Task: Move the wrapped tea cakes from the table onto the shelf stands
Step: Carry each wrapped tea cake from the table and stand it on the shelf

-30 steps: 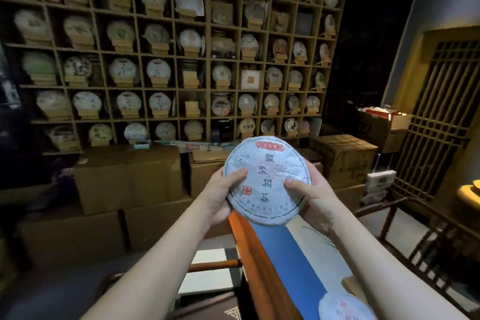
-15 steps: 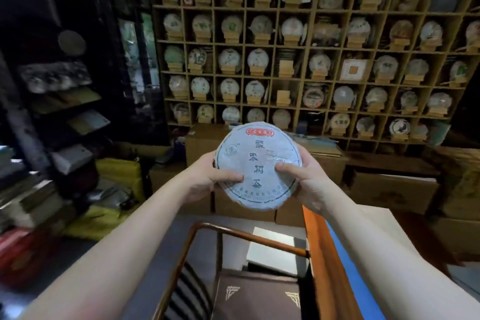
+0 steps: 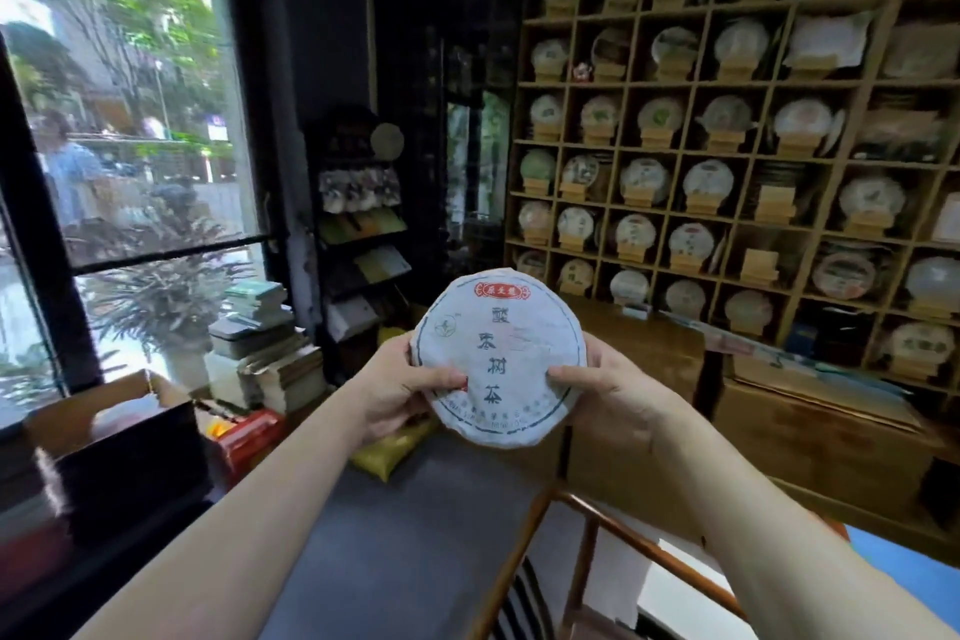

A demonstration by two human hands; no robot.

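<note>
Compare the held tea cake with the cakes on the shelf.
The held tea cake is gripped at both edges by the left hand and right hand; the shelf cakes stand on wooden stands. The held one faces the camera, print readable; theirs is blurred. All are round and paper-wrapped.

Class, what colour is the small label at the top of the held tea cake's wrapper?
Red, on the pale tea cake; the head view shows it.

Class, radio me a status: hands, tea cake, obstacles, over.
Left hand and right hand both grip the wrapped tea cake. Cake upright, label facing the camera, not yet shelved. Cardboard boxes stand before the shelf.
</note>
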